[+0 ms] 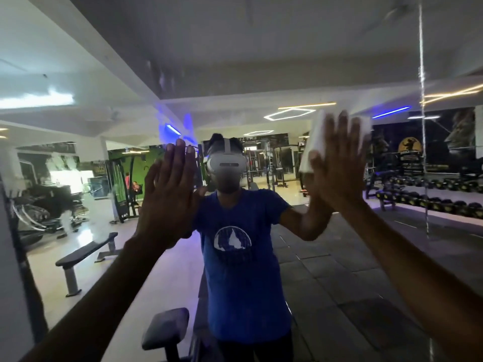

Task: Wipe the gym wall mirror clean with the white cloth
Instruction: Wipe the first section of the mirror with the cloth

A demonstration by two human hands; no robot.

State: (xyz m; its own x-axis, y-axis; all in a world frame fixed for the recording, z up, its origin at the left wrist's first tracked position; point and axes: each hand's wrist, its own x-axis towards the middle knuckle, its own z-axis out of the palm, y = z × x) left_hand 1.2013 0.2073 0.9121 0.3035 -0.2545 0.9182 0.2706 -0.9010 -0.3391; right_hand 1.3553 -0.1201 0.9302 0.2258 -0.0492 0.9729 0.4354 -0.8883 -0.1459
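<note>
Head view: right hand pressed white cloth flat-fingered at two o'clock on mirror; left hand braced, fingers straight together. Best kept pressure even, strokes overlapping.

dim gym | bright ceiling strips glare left | hands motion-blurred | edges bowed by wide-angle lens

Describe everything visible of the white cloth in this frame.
The white cloth looks like a soft, folded or bunched fabric, plain white with no visible print. It is flattened against the mirror under the right hand, whose straight, spread fingers press it to the glass. Only its edges show: a long strip to the left of the palm down to the thumb, and a corner past the fingertips at upper right. It sits high on the glass, about head height in the reflection. Motion blur hides its texture.
</note>
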